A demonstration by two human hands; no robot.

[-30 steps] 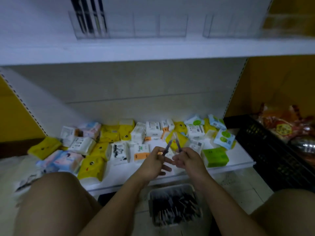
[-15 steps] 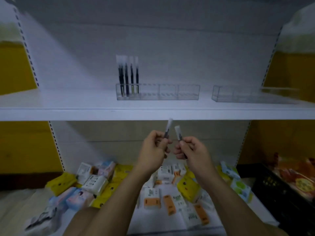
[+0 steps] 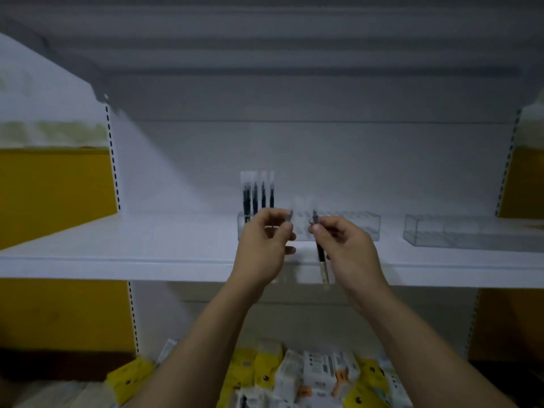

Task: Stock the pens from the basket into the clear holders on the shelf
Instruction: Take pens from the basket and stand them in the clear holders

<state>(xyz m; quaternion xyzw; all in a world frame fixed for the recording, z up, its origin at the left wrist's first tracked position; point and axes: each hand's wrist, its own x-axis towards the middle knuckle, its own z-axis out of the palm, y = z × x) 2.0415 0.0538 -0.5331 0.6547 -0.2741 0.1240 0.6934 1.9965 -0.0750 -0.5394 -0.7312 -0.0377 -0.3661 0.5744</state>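
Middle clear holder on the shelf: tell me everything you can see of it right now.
The middle clear holder is a long, low box of transparent plastic-looking material, split by dividers into compartments. It stands flat on the white shelf. Several dark pens stand upright in its left end; the right compartments look unfilled. The left hand and right hand, each pinching a pen, hide its middle; contact cannot be told.

The left hand (image 3: 265, 245) hides most of its thin pen (image 3: 290, 214), only a blurred grey tip showing. The yellow and white packets (image 3: 309, 375) run off the bottom edge.
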